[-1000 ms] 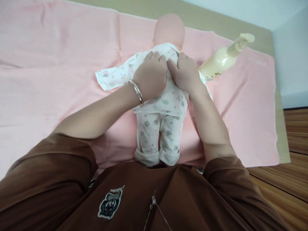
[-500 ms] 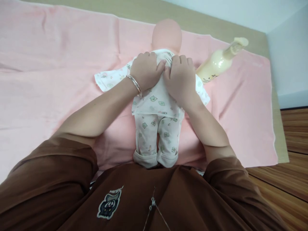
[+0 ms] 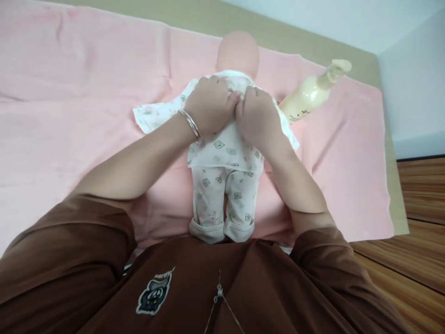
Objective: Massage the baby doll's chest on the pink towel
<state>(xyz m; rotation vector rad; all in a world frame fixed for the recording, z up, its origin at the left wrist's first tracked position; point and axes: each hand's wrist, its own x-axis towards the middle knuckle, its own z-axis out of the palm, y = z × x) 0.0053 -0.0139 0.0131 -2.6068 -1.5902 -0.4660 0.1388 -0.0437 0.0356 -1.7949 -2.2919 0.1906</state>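
At the far left we see a pink cloth, lightly creased, running across most of the table. Our brown shirt fills the near edge, its left sleeve bunched at the elbow, with a dark animal patch on the front. Farther right, one printed sleeve of a small white top lies stretched out on the cloth. We wear a silver bracelet on the left wrist, and our left hand rests on the upper part of the top with its fingers curled over and its thumb pointing inward; we cannot tell whether it pinches the fabric.

In the middle lies the doll, its bare head away from us, dressed in that top and matching trousers with turned-up cuffs near our shirt. Our right hand sits just beside the left, fingers likewise bent on the top below the collar; the fingertips are partly hidden, so we cannot tell how firmly it holds anything.

To the right, a cream pump bottle slants in our view near the doll's other sleeve. Beyond it come the beige table edge and a wood-grain surface.
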